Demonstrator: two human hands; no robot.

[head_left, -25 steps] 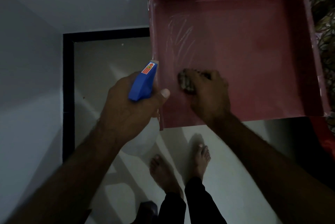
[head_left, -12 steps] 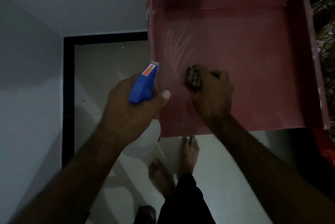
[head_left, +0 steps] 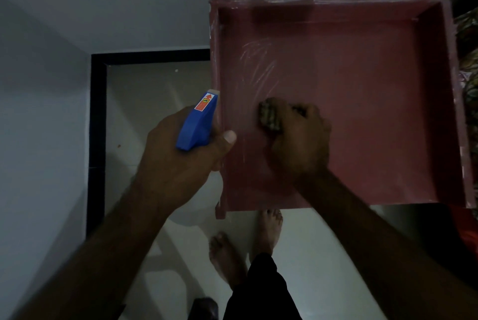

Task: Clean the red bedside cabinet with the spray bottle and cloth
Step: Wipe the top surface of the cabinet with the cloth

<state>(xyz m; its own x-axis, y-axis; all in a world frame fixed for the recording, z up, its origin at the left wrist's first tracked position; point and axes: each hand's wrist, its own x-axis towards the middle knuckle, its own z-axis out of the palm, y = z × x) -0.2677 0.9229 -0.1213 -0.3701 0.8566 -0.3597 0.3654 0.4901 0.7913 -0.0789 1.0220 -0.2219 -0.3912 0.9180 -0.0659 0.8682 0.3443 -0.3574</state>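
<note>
The red bedside cabinet (head_left: 362,102) fills the upper right, its top a shallow tray with raised edges. Faint wet streaks show on its left part. My right hand (head_left: 300,143) presses a crumpled patterned cloth (head_left: 270,116) onto the top near the left side. My left hand (head_left: 181,162) grips the spray bottle (head_left: 198,123) just left of the cabinet's left edge. The bottle's blue trigger head points up and away; its pale body hangs below my hand, mostly hidden.
A pale tiled floor (head_left: 155,92) with a black border strip (head_left: 97,138) lies to the left, white walls beyond it. My bare feet (head_left: 245,239) stand under the cabinet's front edge. Patterned fabric (head_left: 468,61) lies at the far right.
My right hand with the cloth slid a little up and right over the top, then stayed near there. The view shifted so the cabinet sits lower. The left hand kept the bottle in place.
</note>
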